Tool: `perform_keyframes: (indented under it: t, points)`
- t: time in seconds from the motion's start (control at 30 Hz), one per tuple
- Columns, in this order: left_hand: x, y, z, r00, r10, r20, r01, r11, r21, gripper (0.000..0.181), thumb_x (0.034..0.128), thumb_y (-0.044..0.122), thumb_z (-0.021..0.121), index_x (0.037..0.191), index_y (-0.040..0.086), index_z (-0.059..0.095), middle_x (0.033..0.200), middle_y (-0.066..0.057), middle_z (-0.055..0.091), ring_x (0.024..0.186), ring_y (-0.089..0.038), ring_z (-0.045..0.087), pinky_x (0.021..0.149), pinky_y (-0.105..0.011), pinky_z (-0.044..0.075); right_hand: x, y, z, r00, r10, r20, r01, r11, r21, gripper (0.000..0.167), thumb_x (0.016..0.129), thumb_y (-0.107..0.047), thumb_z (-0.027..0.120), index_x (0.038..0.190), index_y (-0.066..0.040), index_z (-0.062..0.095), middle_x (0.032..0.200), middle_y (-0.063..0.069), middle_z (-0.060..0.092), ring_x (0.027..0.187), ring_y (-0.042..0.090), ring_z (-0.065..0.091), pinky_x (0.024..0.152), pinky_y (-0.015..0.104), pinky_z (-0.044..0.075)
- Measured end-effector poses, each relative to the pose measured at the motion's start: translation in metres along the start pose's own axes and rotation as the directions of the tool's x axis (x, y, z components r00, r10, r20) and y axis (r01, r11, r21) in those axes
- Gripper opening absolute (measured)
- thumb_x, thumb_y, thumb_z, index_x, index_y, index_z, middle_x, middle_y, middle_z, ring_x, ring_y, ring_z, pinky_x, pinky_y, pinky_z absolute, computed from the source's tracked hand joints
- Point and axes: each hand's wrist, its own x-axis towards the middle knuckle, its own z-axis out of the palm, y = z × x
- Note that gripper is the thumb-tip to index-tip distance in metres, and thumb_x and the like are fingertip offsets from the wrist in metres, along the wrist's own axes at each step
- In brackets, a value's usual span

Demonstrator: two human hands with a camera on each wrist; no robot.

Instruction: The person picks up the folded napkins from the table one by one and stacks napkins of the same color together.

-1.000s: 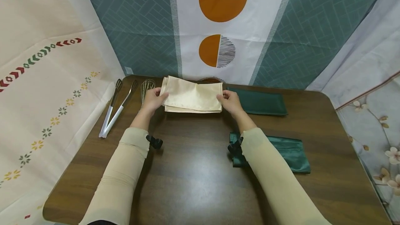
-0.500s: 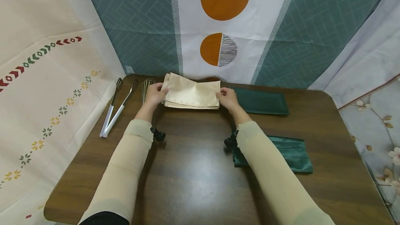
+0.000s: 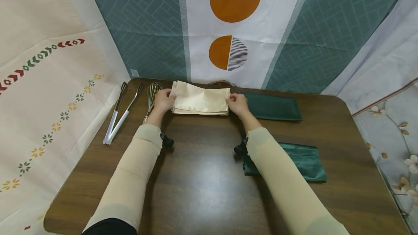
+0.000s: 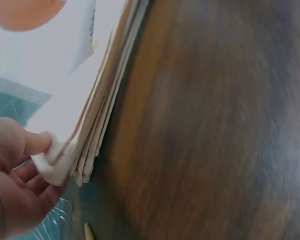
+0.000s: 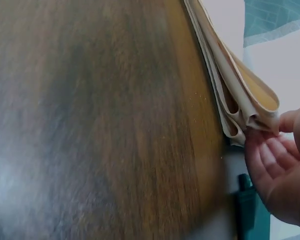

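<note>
A folded cream cloth (image 3: pixel 200 99) lies across the far middle of the table, its layers stacked. My left hand (image 3: pixel 163 101) pinches its left end; in the left wrist view the thumb of the left hand (image 4: pixel 20 175) presses on the top layers of the cloth (image 4: pixel 92 115), fingers beneath. At the other end, my right hand (image 3: pixel 239 105) pinches the edge. The right wrist view shows looped folds of the cloth (image 5: pixel 235 85) held between thumb and fingers of the right hand (image 5: pixel 285 165).
A whisk (image 3: pixel 152 95) stands out just left of my left hand, with white-handled tongs (image 3: pixel 119 119) farther left. Beyond my right hand lies a flat dark green cloth (image 3: pixel 274 107); a shiny green folded cloth (image 3: pixel 303 162) is nearer, partly under my right forearm. The wooden table (image 3: pixel 202 177) has a fabric backdrop behind.
Compared with a second ago, the cream cloth sits slightly lower and its right end has shifted a little left with my right hand. My left hand has moved slightly right. Both hands keep their hold.
</note>
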Motion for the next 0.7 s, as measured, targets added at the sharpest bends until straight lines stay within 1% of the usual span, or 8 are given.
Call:
perform_keyframes:
  t: [0.1, 0.17, 0.27, 0.37, 0.43, 0.5, 0.6, 0.7]
  points:
    - [-0.002, 0.001, -0.002, 0.999, 0.042, 0.011, -0.043, 0.987, 0.157, 0.044, 0.1016, 0.018, 0.059, 0.139, -0.007, 0.056, 0.128, -0.027, 0.063, 0.119, -0.045, 0.057, 0.103, -0.054, 0.044, -0.004, 0.001, -0.003, 0.999, -0.030, -0.041, 0.027, 0.997, -0.073, 0.036, 0.102, -0.024, 0.062, 0.128, 0.001, 0.066, 0.119, 0.018, 0.067, 0.115, 0.035, 0.059, 0.093, 0.048, 0.052]
    - [-0.004, 0.004, -0.003, 0.998, 0.057, 0.029, -0.062, 0.974, 0.220, 0.050, 0.1010, 0.020, 0.060, 0.142, -0.008, 0.052, 0.133, -0.029, 0.060, 0.123, -0.048, 0.054, 0.105, -0.056, 0.042, -0.008, 0.002, -0.005, 0.995, -0.066, -0.071, 0.057, 0.992, -0.111, 0.034, 0.101, -0.025, 0.064, 0.123, 0.000, 0.068, 0.115, 0.018, 0.070, 0.111, 0.035, 0.061, 0.092, 0.048, 0.052]
    - [-0.007, 0.009, -0.005, 0.992, 0.113, 0.054, -0.125, 0.937, 0.326, 0.059, 0.1005, 0.024, 0.061, 0.145, -0.012, 0.045, 0.139, -0.032, 0.053, 0.129, -0.049, 0.049, 0.109, -0.056, 0.038, -0.015, 0.003, -0.009, 0.989, -0.109, -0.096, 0.094, 0.985, -0.144, 0.032, 0.100, -0.025, 0.065, 0.120, 0.000, 0.069, 0.110, 0.017, 0.071, 0.106, 0.033, 0.064, 0.088, 0.047, 0.054]
    - [-0.015, 0.015, -0.004, 0.983, 0.175, 0.060, -0.184, 0.902, 0.391, 0.064, 0.1000, 0.028, 0.062, 0.146, -0.012, 0.042, 0.146, -0.032, 0.046, 0.137, -0.049, 0.040, 0.114, -0.057, 0.031, -0.024, 0.005, -0.016, 0.987, -0.136, -0.091, 0.121, 0.981, -0.149, 0.034, 0.100, -0.026, 0.064, 0.122, 0.000, 0.068, 0.110, 0.016, 0.070, 0.103, 0.032, 0.064, 0.088, 0.046, 0.054]
    - [-0.021, 0.018, -0.003, 0.973, 0.223, 0.057, -0.227, 0.889, 0.399, 0.063, 0.0994, 0.028, 0.064, 0.145, -0.011, 0.045, 0.147, -0.031, 0.044, 0.138, -0.049, 0.038, 0.115, -0.057, 0.029, -0.029, 0.006, -0.021, 0.986, -0.145, -0.085, 0.132, 0.981, -0.142, 0.035, 0.101, -0.026, 0.064, 0.124, 0.000, 0.068, 0.110, 0.016, 0.070, 0.103, 0.032, 0.065, 0.088, 0.045, 0.054]
    - [-0.028, 0.022, 0.000, 0.968, 0.247, 0.041, -0.245, 0.899, 0.362, 0.061, 0.0986, 0.029, 0.065, 0.144, -0.007, 0.049, 0.147, -0.029, 0.045, 0.137, -0.048, 0.039, 0.114, -0.058, 0.029, -0.035, 0.006, -0.027, 0.985, -0.153, -0.076, 0.141, 0.981, -0.135, 0.037, 0.101, -0.026, 0.063, 0.127, 0.001, 0.066, 0.112, 0.017, 0.070, 0.103, 0.032, 0.065, 0.089, 0.045, 0.054]
    - [-0.039, 0.026, 0.007, 0.957, 0.289, 0.031, -0.284, 0.909, 0.306, 0.056, 0.0978, 0.030, 0.067, 0.141, -0.003, 0.054, 0.141, -0.026, 0.052, 0.132, -0.047, 0.044, 0.110, -0.058, 0.033, -0.045, 0.008, -0.035, 0.985, -0.159, -0.069, 0.150, 0.981, -0.126, 0.039, 0.101, -0.027, 0.064, 0.128, 0.002, 0.065, 0.112, 0.018, 0.070, 0.103, 0.032, 0.066, 0.090, 0.046, 0.054]
    - [-0.053, 0.031, 0.016, 0.943, 0.331, 0.041, -0.329, 0.906, 0.268, 0.054, 0.0969, 0.030, 0.068, 0.140, 0.000, 0.057, 0.135, -0.023, 0.057, 0.128, -0.044, 0.049, 0.108, -0.055, 0.036, -0.056, 0.010, -0.043, 0.983, -0.169, -0.064, 0.160, 0.978, -0.132, 0.040, 0.101, -0.027, 0.064, 0.128, 0.002, 0.065, 0.112, 0.018, 0.070, 0.103, 0.032, 0.066, 0.090, 0.046, 0.054]
